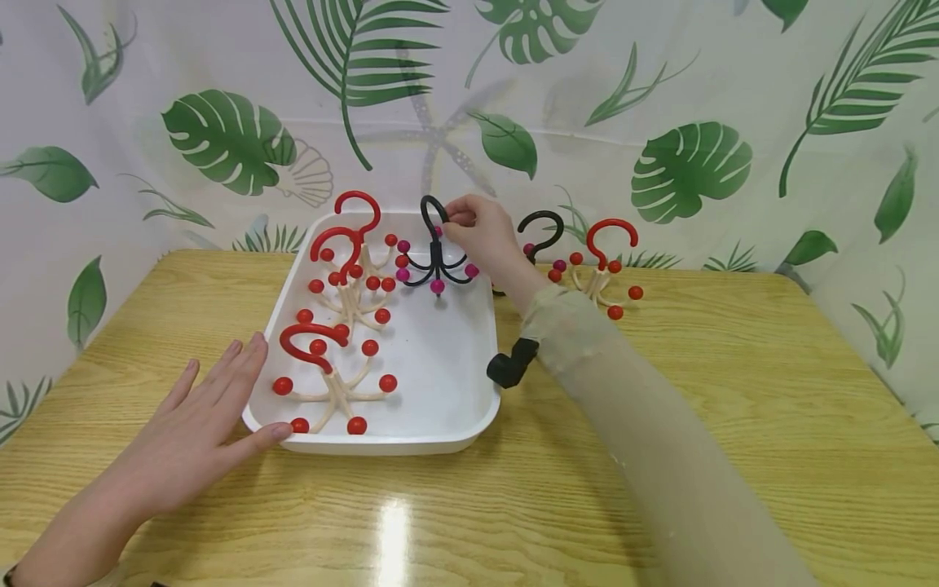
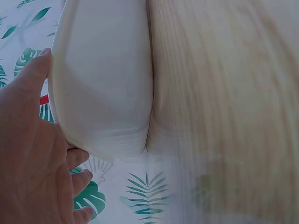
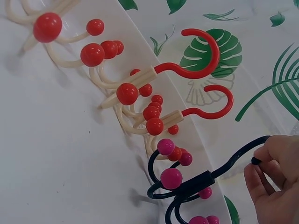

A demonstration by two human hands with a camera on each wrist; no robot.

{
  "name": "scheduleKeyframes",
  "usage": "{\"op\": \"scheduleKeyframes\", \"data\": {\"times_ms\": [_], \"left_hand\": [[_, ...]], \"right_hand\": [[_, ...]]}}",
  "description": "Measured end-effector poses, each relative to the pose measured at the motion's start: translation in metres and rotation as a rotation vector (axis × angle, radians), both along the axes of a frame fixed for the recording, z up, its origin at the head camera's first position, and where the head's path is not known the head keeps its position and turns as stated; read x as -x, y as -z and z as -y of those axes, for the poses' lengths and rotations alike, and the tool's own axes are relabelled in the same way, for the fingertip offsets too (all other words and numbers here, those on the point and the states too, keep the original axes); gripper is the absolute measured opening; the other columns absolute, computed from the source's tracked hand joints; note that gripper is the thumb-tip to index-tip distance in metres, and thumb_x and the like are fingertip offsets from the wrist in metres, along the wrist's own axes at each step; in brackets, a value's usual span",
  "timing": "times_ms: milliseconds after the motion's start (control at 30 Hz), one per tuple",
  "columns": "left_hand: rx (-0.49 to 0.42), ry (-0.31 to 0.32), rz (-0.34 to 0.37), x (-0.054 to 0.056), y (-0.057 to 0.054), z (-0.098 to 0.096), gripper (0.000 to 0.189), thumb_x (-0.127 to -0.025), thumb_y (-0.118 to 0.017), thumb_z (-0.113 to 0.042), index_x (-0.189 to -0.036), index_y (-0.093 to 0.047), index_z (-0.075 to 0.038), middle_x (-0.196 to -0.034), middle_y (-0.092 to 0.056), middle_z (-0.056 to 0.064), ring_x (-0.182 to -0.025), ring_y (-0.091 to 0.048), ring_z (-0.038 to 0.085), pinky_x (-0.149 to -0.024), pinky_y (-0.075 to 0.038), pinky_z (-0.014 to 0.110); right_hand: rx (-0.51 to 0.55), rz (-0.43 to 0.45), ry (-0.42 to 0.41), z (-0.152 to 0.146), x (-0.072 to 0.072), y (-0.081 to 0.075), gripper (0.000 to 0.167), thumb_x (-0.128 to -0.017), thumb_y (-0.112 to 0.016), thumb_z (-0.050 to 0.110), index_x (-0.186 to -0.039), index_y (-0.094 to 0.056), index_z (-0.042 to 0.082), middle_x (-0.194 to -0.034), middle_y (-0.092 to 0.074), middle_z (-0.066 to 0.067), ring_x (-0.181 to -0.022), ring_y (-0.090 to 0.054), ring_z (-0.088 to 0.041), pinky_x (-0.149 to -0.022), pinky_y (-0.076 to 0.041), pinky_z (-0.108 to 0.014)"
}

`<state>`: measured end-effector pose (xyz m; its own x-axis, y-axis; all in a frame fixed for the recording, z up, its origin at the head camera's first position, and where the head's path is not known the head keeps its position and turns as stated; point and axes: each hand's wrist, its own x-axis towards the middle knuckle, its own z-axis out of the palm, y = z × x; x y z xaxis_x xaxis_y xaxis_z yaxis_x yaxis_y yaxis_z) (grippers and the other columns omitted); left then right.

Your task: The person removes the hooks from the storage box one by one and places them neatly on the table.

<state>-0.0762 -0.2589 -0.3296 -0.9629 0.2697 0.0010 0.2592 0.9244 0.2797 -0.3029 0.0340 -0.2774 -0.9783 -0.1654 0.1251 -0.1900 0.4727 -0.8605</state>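
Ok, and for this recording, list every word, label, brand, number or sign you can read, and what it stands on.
None: no readable text in any of the three views.
White tray: no lettering seen.
Black hanger and red-hooked hangers: no lettering seen.
Table: only wood grain.
Patterned sheet behind: printed leaves, a shell and a starfish, no words.
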Motion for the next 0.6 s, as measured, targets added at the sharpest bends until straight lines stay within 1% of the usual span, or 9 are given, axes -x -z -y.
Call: {"op": "scheduleKeyframes", "data": {"times_ms": [333, 600], "left_hand": [[0.004, 0.002, -0.003, 0.0, 0.0, 0.001, 0.094, -0.092, -0.047, -0.061, -0.154, 0.007, -0.014, -0.16, -0.002, 0.01, -0.145, 0.0, 0.032, -0.111, 0.015, 0.049], [-0.003, 0.002, 0.001, 0.0, 0.0, 0.0, 0.094, -0.092, -0.046, -0.061, -0.153, 0.008, -0.015, -0.16, -0.001, 0.009, -0.145, 0.001, 0.032, -0.111, 0.015, 0.049]], "right_hand": [[0.058, -0.003, -0.03, -0.004, -0.008, -0.009, 0.02, -0.092, -0.064, 0.012, -0.111, -0.062, 0.008, -0.102, -0.062, -0.005, -0.094, -0.057, -0.017, -0.083, -0.049, -0.025], [0.101, -0.033, -0.067, -0.012, -0.024, -0.023, 0.021, -0.093, -0.064, 0.014, -0.113, -0.063, 0.008, -0.102, -0.061, -0.004, -0.093, -0.058, -0.016, -0.082, -0.05, -0.025]]}}
